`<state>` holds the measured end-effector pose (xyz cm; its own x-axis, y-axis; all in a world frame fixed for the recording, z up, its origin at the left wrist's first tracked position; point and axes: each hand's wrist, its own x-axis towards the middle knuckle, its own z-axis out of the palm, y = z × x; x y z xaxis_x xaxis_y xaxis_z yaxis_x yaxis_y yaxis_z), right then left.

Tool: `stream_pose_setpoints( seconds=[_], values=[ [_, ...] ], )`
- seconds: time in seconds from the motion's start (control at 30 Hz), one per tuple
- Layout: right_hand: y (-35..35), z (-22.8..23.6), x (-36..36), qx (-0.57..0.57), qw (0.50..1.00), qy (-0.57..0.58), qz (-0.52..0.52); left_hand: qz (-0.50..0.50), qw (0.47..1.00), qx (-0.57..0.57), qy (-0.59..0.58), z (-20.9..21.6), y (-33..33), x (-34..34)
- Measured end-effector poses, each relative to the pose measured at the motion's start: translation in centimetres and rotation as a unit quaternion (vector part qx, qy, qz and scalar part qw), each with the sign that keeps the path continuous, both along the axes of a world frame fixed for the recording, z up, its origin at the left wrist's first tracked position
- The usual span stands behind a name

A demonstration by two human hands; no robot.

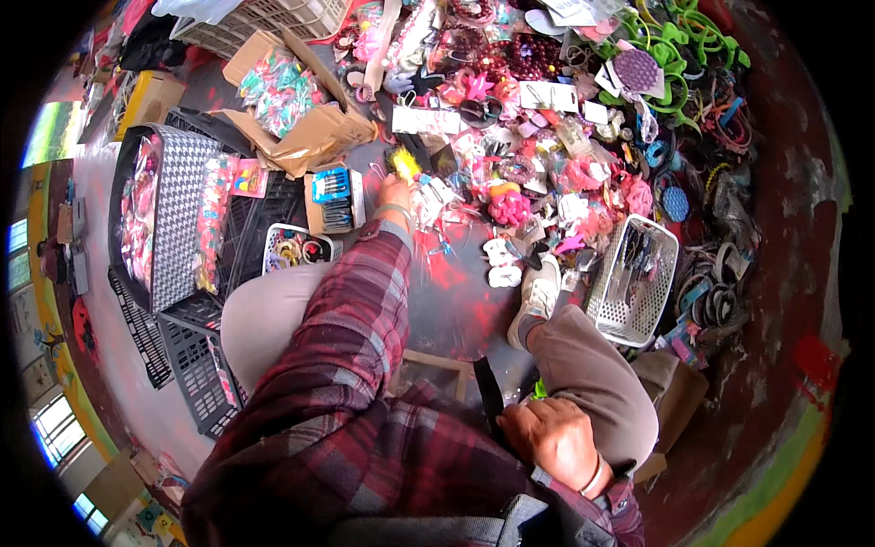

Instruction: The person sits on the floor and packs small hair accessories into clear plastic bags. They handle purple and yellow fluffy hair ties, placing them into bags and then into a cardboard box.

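Note:
My left hand (395,193) reaches forward to the near left edge of a heap of hair accessories (510,164). Its closed fingers meet a yellow fluffy ornament (404,164); the fingertips are partly hidden. A small open box of blue-carded items (333,187) stands just left of that hand. In front of my lap, my right hand (551,439) is curled with its knuckles up. A black strap (488,387) runs down to its fingers, and a bright green bit (540,389) shows just beyond. Whatever lies inside that hand is hidden.
A white basket (673,273) with packets stands by my right foot. On the left are a small white basket of hair ties (296,248), a houndstooth bin (182,214), black crates (205,383) and a torn cardboard box (324,137). Green headbands (679,46) lie far right.

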<state>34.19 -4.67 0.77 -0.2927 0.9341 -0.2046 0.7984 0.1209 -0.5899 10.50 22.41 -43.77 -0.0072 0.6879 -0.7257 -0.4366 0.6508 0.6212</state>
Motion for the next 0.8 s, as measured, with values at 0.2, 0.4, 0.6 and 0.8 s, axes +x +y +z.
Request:
stream_pose_setpoints(
  seconds=[0.2, 0.4, 0.6, 0.8],
  values=[
    [0.7, -0.9, 0.1, -0.004, 1.0, -0.006, -0.022, 0.036, 0.999, -0.018, 0.015, 3.4, 2.4, 3.9],
    [0.8, -1.0, -0.2, -0.018, 1.0, 0.003, -0.026, -0.069, 0.997, -0.042, -0.013, 5.3, 0.9, 6.3],
    [0.3, -0.6, -0.5, -0.015, 1.0, 0.007, -0.013, -0.083, 0.953, -0.002, -0.291, 9.7, -1.0, 9.9],
    [-0.6, -0.6, -1.0, -0.001, 0.999, 0.037, -0.028, -0.152, 0.89, 0.027, -0.429, 17.0, -1.1, 12.6]
  ],
)
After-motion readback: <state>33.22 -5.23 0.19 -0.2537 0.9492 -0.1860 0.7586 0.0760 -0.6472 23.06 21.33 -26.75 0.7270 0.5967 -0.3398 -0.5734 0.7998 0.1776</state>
